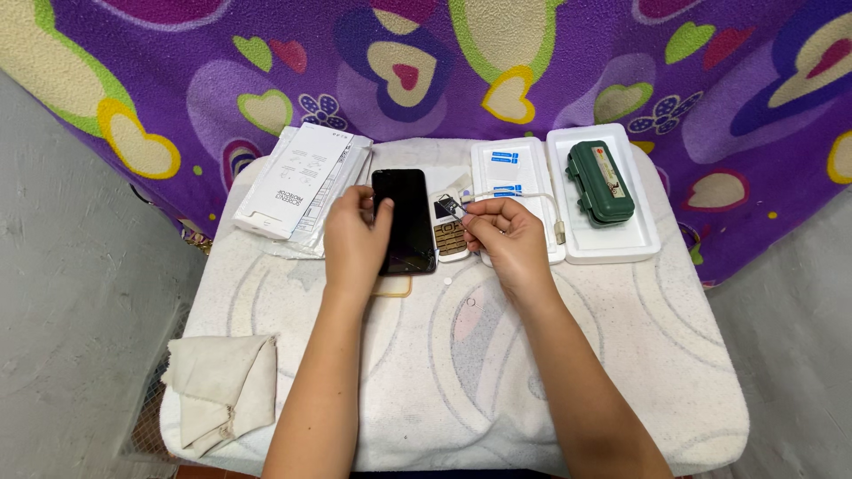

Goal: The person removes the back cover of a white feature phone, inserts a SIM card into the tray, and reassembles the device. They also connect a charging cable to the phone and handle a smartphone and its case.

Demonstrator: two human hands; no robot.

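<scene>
Steadying a black smartphone (404, 217), the left hand (355, 239) rests on its left edge with fingers curled against the glass; the phone lies flat on a cream-patterned pad (461, 355), near its far side.

Right hand (508, 238): pinched shut on a small foil wipe packet (451, 208), held just right of the phone, above a small keypad handset (450, 235).

Handling note, as a judgement: the packet tears best with a firm pinch near one corner while the phone stays pressed down so it cannot slide; the cracked-looking lower glass calls for a light touch.

Surroundings: white cardboard sleeve (297, 182) to the left; white tray (519, 177) with blue tabs; second white tray (621, 244) bearing a green hard case (601, 182); folded cloth (222, 390) at the near left corner; purple heart-print sheet (177, 80) behind.
</scene>
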